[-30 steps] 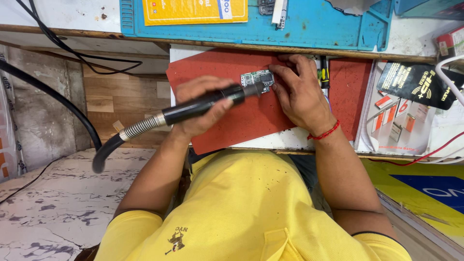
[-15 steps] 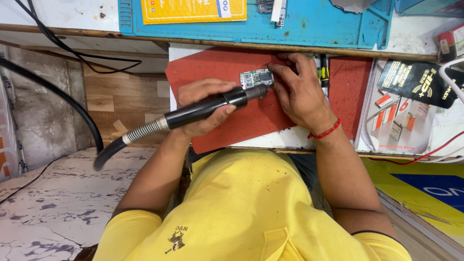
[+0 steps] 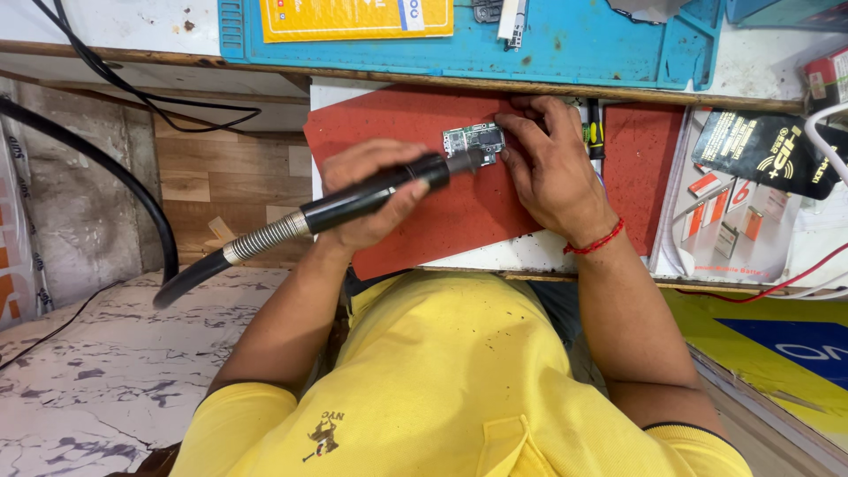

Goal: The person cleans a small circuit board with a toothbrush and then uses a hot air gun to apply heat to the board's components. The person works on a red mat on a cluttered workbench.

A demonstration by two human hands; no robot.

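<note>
A small green circuit board (image 3: 473,139) lies on a red mat (image 3: 415,119) on the white bench. My left hand (image 3: 369,196) grips a black hot-air wand (image 3: 375,195) whose metal nozzle points at the board's lower right edge. A coiled metal sleeve and a black hose (image 3: 208,265) trail from the wand down to the left. My right hand (image 3: 552,168) rests on the mat with its fingertips pressed against the right side of the board, holding it in place. A red thread circles that wrist.
A blue work mat (image 3: 565,40) with a yellow card (image 3: 353,18) lies behind the red mat. A screwdriver (image 3: 594,132) lies beside my right hand. A black packet (image 3: 760,150) and small red boxes (image 3: 733,212) sit at the right. Black cables hang at the left.
The wand's nozzle has crept slightly along the board's edge; both hands otherwise stay where they were.
</note>
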